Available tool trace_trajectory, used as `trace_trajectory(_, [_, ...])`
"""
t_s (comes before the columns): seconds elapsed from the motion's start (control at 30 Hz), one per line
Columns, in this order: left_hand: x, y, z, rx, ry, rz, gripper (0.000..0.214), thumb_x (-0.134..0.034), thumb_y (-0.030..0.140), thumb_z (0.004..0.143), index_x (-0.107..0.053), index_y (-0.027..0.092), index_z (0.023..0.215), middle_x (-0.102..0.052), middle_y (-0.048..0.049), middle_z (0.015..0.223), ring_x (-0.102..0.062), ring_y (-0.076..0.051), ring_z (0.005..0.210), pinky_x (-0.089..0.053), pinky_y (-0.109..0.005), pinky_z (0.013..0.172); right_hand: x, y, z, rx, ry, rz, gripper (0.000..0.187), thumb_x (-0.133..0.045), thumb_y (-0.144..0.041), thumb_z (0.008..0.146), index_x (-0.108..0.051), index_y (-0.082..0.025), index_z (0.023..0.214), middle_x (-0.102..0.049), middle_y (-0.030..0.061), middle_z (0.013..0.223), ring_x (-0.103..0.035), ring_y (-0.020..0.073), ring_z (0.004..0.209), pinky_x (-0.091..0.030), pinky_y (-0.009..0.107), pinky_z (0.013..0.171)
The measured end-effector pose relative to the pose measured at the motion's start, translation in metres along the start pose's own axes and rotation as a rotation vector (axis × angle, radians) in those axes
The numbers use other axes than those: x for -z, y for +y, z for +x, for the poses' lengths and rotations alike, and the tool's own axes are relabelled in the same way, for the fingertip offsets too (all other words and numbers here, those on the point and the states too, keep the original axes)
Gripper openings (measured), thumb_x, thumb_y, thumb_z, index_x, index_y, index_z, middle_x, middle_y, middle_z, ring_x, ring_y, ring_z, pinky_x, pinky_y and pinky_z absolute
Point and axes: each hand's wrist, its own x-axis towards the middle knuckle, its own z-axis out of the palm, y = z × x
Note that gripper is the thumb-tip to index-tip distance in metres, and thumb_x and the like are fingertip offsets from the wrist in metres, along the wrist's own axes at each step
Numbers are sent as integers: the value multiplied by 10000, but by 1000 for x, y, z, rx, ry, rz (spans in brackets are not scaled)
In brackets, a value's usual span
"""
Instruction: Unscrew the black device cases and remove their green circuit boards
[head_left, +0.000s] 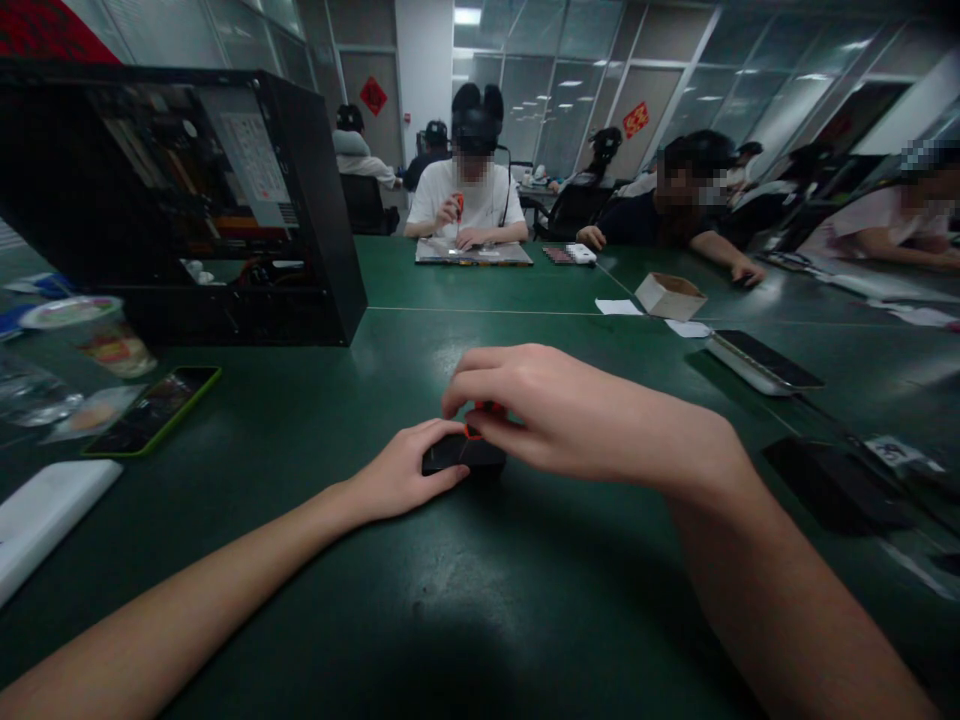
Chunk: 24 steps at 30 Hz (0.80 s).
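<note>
On the green table in front of me lies a flat black box-shaped device [466, 456]. My left hand [405, 468] is closed on its left end, thumb along the near edge and fingers at the far side. Above the device, my right hand [532, 405] is closed round a small red-and-black handle [474, 430], which looks like a screwdriver. The fingers cover most of that tool. Its lower end points down at the top of the device; I cannot make out whether the tip touches.
An open black computer case [337, 220] stands at the back left. Near it are a plastic cup [112, 335], a green-edged phone [161, 410] and a white object [52, 520]. A small box [670, 296], a device [761, 360] and cables lie right. A co-worker [469, 200] sits opposite.
</note>
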Motion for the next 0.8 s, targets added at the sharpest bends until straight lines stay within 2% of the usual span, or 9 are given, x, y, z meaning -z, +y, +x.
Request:
trace_trajectory(0.13, [0,1,0,-23,4,-24,351,-647,415,949,-634,201,1228,-703,-94,1210,-656,-292,1102,-528,-412,980,0,-2,-2,35,-27,56,206,-574,-59,917,-677,-178,1050,-638,82,1163,-605,170,943,-441,284,786])
trace_trajectory(0.2, [0,1,0,-21,3,-36,339,-658,402,943,-642,200,1215,-702,-94,1213,-656,-290,1107,-526,-412,988,-1,-3,-1,-1,-7,0,104,-585,-153,960,-677,-170,1005,-653,80,1063,-597,175,884,-423,291,746])
trace_trajectory(0.3, [0,0,0,-4,-4,-25,346,-679,389,930,-640,203,1220,-709,-89,1197,-664,-289,1091,-525,-415,986,-2,-4,0,-37,8,-73,137,-547,-185,993,-672,-157,944,-651,65,930,-579,170,812,-389,292,703])
trace_trajectory(0.43, [0,2,0,-24,6,-13,352,-649,411,947,-629,200,1227,-703,-90,1213,-660,-294,1104,-528,-409,978,-1,-5,-3,15,-18,-30,184,-552,-57,920,-671,-168,1006,-642,79,1121,-593,161,880,-405,276,727])
trace_trajectory(0.5, [1,3,0,-31,9,-23,345,-635,417,954,-631,198,1220,-702,-93,1215,-658,-295,1106,-530,-407,974,-1,-6,-4,13,-22,-27,165,-572,-82,922,-671,-172,1019,-634,84,1154,-595,166,895,-410,278,731])
trace_trajectory(0.57, [0,2,0,-18,-1,-35,348,-643,420,952,-634,196,1218,-707,-96,1205,-664,-294,1098,-532,-409,974,-2,-7,-3,-24,-7,-69,105,-572,-175,969,-672,-163,996,-644,86,1071,-590,175,865,-403,290,719])
trace_trajectory(0.63, [0,1,0,-2,-6,-37,356,-658,421,946,-636,196,1221,-710,-96,1202,-668,-293,1093,-528,-413,983,-2,-8,-3,-49,5,-115,155,-538,-220,1004,-670,-153,958,-645,77,968,-580,176,822,-390,298,703])
trace_trajectory(0.7, [0,0,0,3,6,-26,367,-669,418,938,-632,197,1228,-707,-95,1210,-668,-295,1093,-526,-417,990,-2,-8,-3,-32,7,-112,149,-523,-156,992,-668,-151,960,-649,77,984,-583,170,827,-392,294,708])
trace_trajectory(0.8, [1,0,0,-14,20,-14,366,-655,422,941,-631,195,1228,-700,-98,1226,-661,-308,1108,-537,-413,969,-2,-7,-5,25,-6,-56,203,-549,-39,913,-667,-159,1026,-637,89,1149,-601,170,918,-411,279,740])
